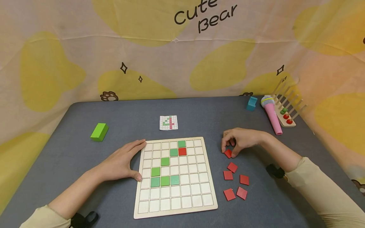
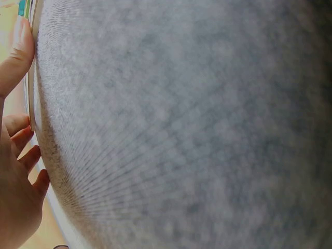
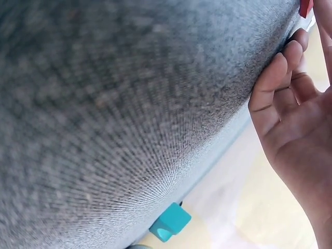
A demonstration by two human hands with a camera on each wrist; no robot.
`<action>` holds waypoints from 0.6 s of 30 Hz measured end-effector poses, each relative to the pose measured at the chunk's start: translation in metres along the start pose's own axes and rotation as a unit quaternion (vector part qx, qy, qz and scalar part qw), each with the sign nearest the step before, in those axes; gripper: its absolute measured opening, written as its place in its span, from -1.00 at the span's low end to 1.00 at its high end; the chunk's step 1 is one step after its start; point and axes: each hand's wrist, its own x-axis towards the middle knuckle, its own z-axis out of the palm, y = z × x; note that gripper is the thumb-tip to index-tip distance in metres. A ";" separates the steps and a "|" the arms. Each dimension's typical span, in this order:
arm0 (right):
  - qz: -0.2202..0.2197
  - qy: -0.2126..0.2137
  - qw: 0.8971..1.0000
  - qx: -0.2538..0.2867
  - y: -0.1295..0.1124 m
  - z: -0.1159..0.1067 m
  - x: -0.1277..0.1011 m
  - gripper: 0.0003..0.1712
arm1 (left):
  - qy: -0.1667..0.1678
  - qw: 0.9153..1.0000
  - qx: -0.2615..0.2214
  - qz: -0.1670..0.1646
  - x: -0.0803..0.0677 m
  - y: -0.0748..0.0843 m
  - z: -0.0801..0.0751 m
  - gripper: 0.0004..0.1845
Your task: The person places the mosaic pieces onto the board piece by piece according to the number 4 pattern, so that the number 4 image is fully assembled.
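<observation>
A wooden grid board [image 1: 175, 213] lies in the middle of the table, with several green tiles [image 1: 165, 161] and one red tile [image 1: 182, 151] set in its squares. My left hand [image 1: 121, 161] touches the board's left edge, thumb low and fingers at the top corner. In the left wrist view, the left hand [image 2: 21, 176] shows at the far left against that edge. Right of the board, my right hand [image 1: 242, 139] holds a red square tile [image 1: 228, 153] between thumb and fingers at the table surface. The right wrist view shows that hand [image 3: 295, 114], with a red tile [image 3: 305, 7] partly cut off.
Several loose red tiles [image 1: 232, 167] lie right of the board. Behind it is a small card [image 1: 168, 123] with a gridded figure 4. A green block [image 1: 99, 132] stands at left; a blue block [image 1: 252, 103], pink microphone [image 1: 273, 117] and pegged wooden stand [image 1: 288, 123] are at back right.
</observation>
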 end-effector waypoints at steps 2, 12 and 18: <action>0.002 0.002 1.000 -0.007 -0.002 0.000 0.000 -0.67 | 0.000 1.000 0.000 0.000 0.000 0.000 0.000 0.35; 0.006 0.012 1.000 -0.010 -0.002 -0.001 0.000 -0.68 | 0.000 1.000 0.000 -0.002 0.000 -0.001 0.001 0.34; 0.020 0.011 1.000 0.012 -0.002 -0.002 0.000 -0.74 | 0.000 1.000 0.000 -0.001 0.000 -0.002 0.001 0.34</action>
